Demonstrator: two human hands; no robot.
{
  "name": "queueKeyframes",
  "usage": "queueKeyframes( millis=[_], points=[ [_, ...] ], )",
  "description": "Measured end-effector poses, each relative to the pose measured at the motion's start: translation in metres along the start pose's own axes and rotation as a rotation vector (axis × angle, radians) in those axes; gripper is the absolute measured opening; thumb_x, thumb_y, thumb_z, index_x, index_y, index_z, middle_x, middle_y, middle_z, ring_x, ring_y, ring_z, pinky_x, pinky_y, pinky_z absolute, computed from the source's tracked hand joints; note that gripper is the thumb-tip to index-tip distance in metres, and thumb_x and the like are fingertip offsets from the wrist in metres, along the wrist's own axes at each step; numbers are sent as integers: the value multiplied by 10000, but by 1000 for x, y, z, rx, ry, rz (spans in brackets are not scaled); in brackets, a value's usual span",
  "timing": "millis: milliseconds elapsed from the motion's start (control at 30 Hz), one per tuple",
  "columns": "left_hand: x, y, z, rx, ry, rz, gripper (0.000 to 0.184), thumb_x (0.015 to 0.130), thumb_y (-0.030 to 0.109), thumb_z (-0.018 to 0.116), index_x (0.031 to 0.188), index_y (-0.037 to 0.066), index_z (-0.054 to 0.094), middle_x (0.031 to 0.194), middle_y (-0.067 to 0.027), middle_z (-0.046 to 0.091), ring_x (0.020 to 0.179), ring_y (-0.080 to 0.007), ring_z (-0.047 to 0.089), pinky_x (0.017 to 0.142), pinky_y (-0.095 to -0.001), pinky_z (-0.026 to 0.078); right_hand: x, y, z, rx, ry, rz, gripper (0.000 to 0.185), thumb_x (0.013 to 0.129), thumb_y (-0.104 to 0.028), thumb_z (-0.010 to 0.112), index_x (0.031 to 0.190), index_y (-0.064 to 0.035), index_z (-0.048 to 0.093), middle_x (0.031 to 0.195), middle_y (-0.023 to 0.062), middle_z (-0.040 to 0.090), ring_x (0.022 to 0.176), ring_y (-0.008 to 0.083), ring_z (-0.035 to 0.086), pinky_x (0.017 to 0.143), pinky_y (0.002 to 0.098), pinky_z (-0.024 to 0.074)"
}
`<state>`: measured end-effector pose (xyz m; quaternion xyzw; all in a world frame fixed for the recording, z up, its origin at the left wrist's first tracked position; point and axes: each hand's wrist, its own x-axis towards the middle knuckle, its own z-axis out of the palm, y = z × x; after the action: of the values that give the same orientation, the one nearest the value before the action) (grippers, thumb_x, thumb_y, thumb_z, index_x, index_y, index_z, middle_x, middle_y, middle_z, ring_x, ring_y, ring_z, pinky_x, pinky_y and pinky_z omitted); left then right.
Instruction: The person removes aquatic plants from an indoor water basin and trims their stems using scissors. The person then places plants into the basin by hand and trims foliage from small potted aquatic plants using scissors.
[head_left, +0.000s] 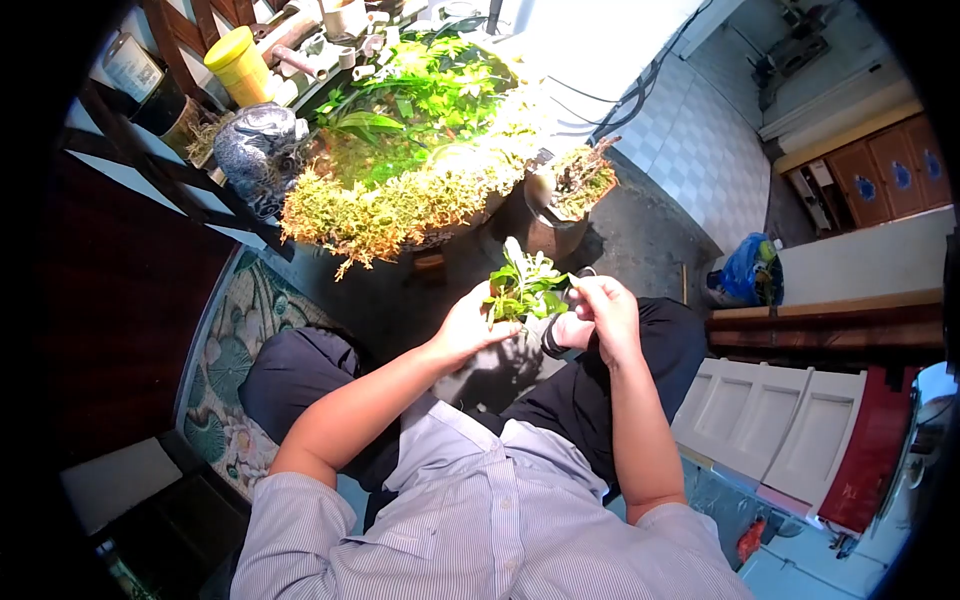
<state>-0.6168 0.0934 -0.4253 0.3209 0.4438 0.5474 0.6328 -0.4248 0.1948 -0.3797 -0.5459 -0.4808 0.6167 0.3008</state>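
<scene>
Shirt point(480, 510), L hand point(467, 325) part-behind leaves point(526, 284)

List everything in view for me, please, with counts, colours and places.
Leafy plant: one, green, between the hands
Mossy basin: one, yellow-green rim, upper centre
Moss-topped pot: one, brown, right of the basin
Container: one, yellow, upper left
Ornament: one, blue-grey, left of the basin
Patterned panel: one, greenish, left
Bag: one, blue, right
Cupboard: one, brown, upper right
Panels: several, white, lower right
Shirt: one, pale striped, bottom
Trousers: one pair, dark, centre
Left hand: one, bare, holding the plant
Right hand: one, bare, at the plant's right
</scene>
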Motion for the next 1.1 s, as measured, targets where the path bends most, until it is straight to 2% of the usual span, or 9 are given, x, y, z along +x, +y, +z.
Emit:
queueKeyframes(
  millis=[67,167,267,333,433,467,733,933,1100],
  points=[
    [0,-1,-1,10,16,-19,554,734,92,762,1216,36,493,1133,-27,562,1044,-130,521,936,-292,408,11,21,-11,-330,156,-333,125,841,-176,625,842,-54,653,761,48,642,620,139,579,576,296,456],
    [3,-10,-7,616,110,229,492,684,110,754,1111,29,522,1050,-63,562,1005,-151,532,905,-293,426,-4,1,-6,-682,276,-511,138,815,-203,660,848,-69,654,755,85,625,639,219,606,600,348,466],
    [-2,-3,-1,776,153,330,509,663,110,741,1112,27,517,1057,-97,545,1005,-190,548,894,-306,437,-20,-22,4,-869,317,-400,187,790,-238,695,845,-65,651,757,100,613,651,259,608,607,350,473],
    [-2,3,-1,853,132,396,498,663,117,740,1100,27,518,1071,-126,528,1007,-242,556,887,-326,449,-28,-31,11,-825,262,-381,201,791,-238,703,861,-59,644,782,97,605,648,252,606,610,349,477],
    [-6,13,4,956,140,496,429,692,126,698,1077,30,533,1093,-168,518,932,-332,571,805,-383,490,-37,-37,23,-565,-161,-564,157,833,-170,662,935,-53,638,880,113,616,692,267,614,636,351,487],
    [-6,15,4,956,139,497,429,692,126,698,1077,30,533,1093,-168,518,932,-332,571,805,-383,490,-29,-35,27,-645,-165,-956,169,854,-185,638,959,-53,644,928,120,628,762,269,629,674,352,494],
    [-10,25,-2,1112,161,633,350,691,97,708,1021,56,597,1147,-174,512,890,-328,597,767,-396,498,-34,-33,23,-963,-342,-666,185,854,-230,627,951,-77,662,798,87,646,773,270,636,679,354,498],
    [-7,26,0,1137,160,761,306,684,80,699,982,76,627,1160,-180,527,944,-346,593,779,-398,502,-31,-21,28,-761,-184,-338,198,837,-225,630,989,-106,671,867,94,676,758,258,654,669,333,516],
    [-6,22,0,1148,145,808,290,685,77,695,968,82,632,1140,-177,541,953,-345,590,780,-396,504,-35,-32,31,-812,-223,-489,196,822,-211,626,996,-132,673,872,96,680,764,253,661,678,337,524]
  ],
)
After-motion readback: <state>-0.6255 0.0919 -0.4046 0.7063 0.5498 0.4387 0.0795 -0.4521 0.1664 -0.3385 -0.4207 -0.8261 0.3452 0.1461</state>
